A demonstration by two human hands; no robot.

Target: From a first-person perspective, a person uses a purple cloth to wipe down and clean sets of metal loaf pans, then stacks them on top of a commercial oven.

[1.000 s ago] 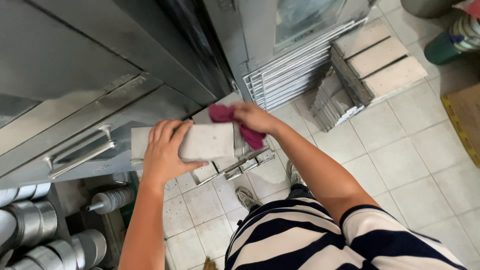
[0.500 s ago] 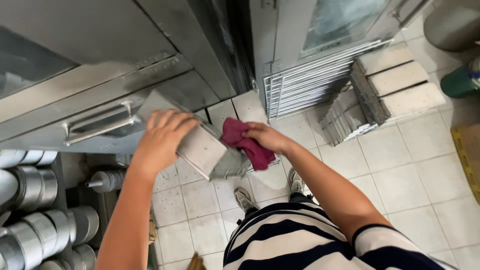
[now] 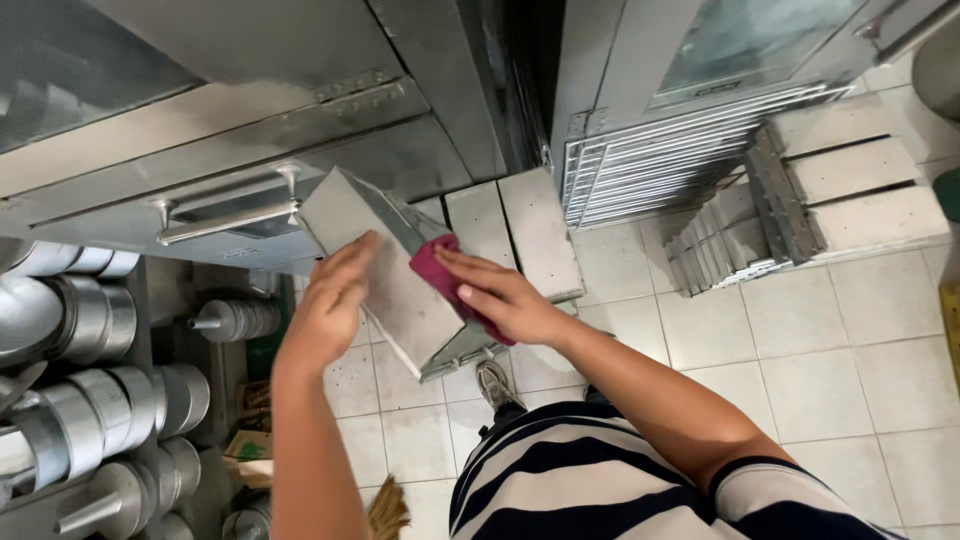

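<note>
A long rectangular metal baking tin (image 3: 385, 285) is tilted in front of me, one end pointing up to the left. My left hand (image 3: 335, 300) grips its outer side. My right hand (image 3: 500, 297) presses a dark pink cloth (image 3: 440, 275) against the tin's inner edge. Below my arms I see my striped shirt and one shoe on the tiled floor.
A steel oven with a bar handle (image 3: 225, 205) fills the upper left. Several round metal moulds (image 3: 110, 400) sit on a shelf at the left. More rectangular tins (image 3: 535, 230) lie on the floor, with stacked tins (image 3: 840, 180) and wire racks (image 3: 650, 175) at the right.
The tin has turned from lying flat to standing tilted on end. My right hand with the cloth has moved from its top to its inner edge.
</note>
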